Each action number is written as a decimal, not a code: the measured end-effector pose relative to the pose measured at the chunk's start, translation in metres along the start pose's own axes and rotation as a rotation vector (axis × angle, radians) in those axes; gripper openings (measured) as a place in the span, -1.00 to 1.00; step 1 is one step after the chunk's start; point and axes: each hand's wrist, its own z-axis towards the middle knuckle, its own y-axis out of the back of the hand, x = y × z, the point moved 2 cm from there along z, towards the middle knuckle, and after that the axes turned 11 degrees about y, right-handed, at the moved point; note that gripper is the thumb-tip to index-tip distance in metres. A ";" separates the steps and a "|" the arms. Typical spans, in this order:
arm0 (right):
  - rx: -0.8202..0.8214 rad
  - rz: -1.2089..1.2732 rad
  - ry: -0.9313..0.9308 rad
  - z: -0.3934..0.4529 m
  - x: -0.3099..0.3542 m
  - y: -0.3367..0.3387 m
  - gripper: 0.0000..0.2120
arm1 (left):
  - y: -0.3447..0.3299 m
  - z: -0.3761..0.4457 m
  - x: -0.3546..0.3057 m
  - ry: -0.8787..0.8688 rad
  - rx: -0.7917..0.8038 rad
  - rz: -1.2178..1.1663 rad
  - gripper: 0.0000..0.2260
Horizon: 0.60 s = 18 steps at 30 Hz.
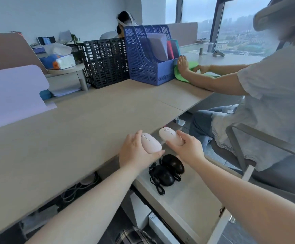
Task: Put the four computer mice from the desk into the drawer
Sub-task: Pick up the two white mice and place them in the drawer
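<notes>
Both forearms run up from the bottom edge, left hand (136, 152) and right hand (185, 148) side by side at the desk's front edge, each closed around one pale pink mouse. Left pink mouse (151, 143) gripped from its left side, thumb under the near end, fingers over the far side; it sits right at the lip of the desk (72, 129), looks lifted or just leaving the surface, can't tell for sure. Right pink mouse (170, 136) held from its right side, already past the desk edge, over the open drawer (192, 196). Both mice have long axes running roughly away from the camera, scroll wheels at the far end, tilted slightly leftward. Drawer floor lies below and toward the camera from both hands, so the coming move is judged down and slightly back. Two black wired mice (168, 169) already lie in the drawer directly below the hands, touching each other, cables (156, 182) bunched on their left and near side. Those are what stand in the way: free floor is nearer the camera and to the right, so the right hand has the clearer drop. Task looks half done, two of four in. Around: black file rack (106, 62) and blue file rack (146, 57) far across the desk, well apart; a second person (266, 85) seated at right, wiping with a green cloth (183, 71), knees near the drawer's far side but not touching it.
</notes>
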 end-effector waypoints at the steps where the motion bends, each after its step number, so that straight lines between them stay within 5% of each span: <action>1: 0.004 -0.016 -0.016 -0.003 -0.009 0.007 -0.35 | -0.008 -0.008 -0.006 -0.026 0.002 0.024 -0.08; 10: 0.288 -0.164 -0.096 -0.035 -0.066 0.026 -0.46 | -0.077 -0.038 -0.027 0.052 0.093 0.167 -0.06; 18: 0.465 -0.321 -0.179 -0.046 -0.121 0.008 -0.29 | -0.138 -0.069 -0.021 0.087 0.300 0.362 -0.12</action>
